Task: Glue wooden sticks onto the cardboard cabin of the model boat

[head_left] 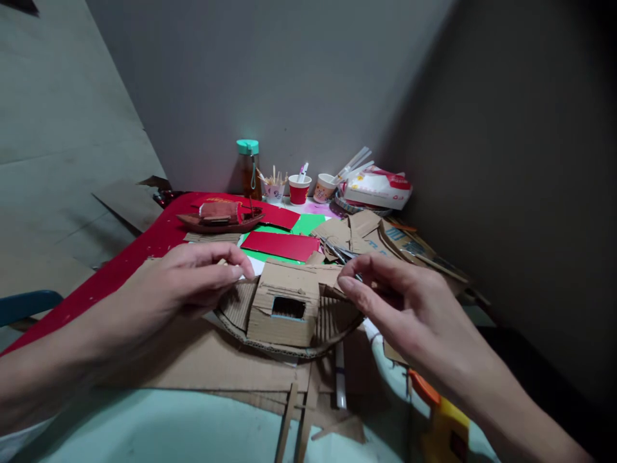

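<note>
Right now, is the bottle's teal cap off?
No, the teal cap sits on top of the bottle standing at the wall.

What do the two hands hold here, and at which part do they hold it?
The left hand and the right hand both grip the cardboard boat model. Each pinches the top edge of the cabin roof, one at each end. The fingertips touch the cardboard.

— How do the 2 hands sit?
— The left hand (193,278) reaches in palm down, fingertips pinched together. The right hand (400,302) mirrors it, thumb and forefinger closed, wrist angled inward.
</note>
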The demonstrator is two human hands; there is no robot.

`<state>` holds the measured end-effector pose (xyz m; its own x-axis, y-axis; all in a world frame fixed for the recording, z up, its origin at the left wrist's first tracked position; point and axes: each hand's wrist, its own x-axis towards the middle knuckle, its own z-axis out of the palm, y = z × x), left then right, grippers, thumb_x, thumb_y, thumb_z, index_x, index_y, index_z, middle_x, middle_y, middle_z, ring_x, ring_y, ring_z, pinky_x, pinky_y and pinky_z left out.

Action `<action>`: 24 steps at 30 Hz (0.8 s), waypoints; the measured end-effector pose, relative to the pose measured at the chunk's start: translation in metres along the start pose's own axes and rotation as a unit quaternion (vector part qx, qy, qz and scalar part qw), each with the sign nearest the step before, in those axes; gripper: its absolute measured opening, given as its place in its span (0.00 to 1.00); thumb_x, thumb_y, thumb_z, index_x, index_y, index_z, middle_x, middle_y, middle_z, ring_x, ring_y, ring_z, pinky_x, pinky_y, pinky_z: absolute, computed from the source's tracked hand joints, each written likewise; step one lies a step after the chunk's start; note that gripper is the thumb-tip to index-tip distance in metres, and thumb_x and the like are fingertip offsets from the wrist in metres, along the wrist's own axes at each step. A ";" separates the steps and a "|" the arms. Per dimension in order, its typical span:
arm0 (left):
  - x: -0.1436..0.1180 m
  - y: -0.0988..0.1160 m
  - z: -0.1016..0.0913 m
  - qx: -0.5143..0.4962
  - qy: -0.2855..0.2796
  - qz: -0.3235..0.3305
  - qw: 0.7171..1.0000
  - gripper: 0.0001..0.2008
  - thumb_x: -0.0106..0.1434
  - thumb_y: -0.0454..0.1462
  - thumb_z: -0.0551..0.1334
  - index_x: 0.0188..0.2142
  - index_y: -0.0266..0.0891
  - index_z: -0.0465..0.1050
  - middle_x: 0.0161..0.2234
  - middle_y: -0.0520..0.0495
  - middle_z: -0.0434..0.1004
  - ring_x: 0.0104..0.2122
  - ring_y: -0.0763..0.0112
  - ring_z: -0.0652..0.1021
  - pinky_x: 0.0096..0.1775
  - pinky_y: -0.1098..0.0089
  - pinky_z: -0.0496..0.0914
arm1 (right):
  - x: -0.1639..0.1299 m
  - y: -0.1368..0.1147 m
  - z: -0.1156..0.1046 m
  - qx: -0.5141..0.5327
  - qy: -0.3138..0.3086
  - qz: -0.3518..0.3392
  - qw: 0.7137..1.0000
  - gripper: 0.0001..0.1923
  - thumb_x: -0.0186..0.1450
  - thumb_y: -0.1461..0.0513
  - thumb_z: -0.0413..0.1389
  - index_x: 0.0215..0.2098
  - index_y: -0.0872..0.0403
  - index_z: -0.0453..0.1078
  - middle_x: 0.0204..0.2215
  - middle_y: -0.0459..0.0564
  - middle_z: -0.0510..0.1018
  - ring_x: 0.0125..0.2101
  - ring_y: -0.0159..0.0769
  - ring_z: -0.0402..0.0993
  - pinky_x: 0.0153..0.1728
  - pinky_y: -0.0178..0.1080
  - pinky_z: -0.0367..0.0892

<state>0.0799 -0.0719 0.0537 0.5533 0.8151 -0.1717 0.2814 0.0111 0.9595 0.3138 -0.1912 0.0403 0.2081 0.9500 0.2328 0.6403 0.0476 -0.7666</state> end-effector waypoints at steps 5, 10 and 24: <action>-0.016 0.000 0.013 -0.199 -0.096 -0.092 0.971 0.05 0.56 0.37 0.69 0.33 0.38 0.79 0.24 0.55 0.63 0.20 0.81 0.49 0.18 0.77 0.44 | -0.013 -0.016 0.016 0.131 -0.068 0.000 0.989 0.08 0.68 0.58 0.56 0.33 0.52 0.74 0.19 0.40 0.65 0.19 0.28 0.59 0.18 0.30 0.54; -0.028 -0.015 0.035 -0.185 -0.188 -0.088 0.960 0.09 0.70 0.40 0.62 0.48 0.44 0.73 0.24 0.58 0.60 0.20 0.80 0.52 0.20 0.79 0.49 | -0.026 -0.019 0.039 0.136 -0.119 -0.053 0.982 0.05 0.69 0.59 0.61 0.41 0.50 0.77 0.18 0.36 0.62 0.17 0.24 0.56 0.17 0.29 0.49; -0.037 -0.010 0.049 -0.139 -0.170 -0.059 0.974 0.18 0.71 0.44 0.58 0.56 0.41 0.65 0.25 0.50 0.80 0.29 0.61 0.83 0.36 0.65 0.74 | -0.031 -0.003 0.046 0.028 -0.043 -0.232 0.971 0.06 0.74 0.65 0.56 0.39 0.53 0.75 0.28 0.43 0.81 0.26 0.29 0.75 0.28 0.32 0.63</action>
<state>0.0946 -0.1309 0.0393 0.7708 0.5608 -0.3024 0.1607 0.2881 0.9440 0.2715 -0.2070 0.0074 -0.1568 0.8441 0.5127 0.6089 0.4914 -0.6227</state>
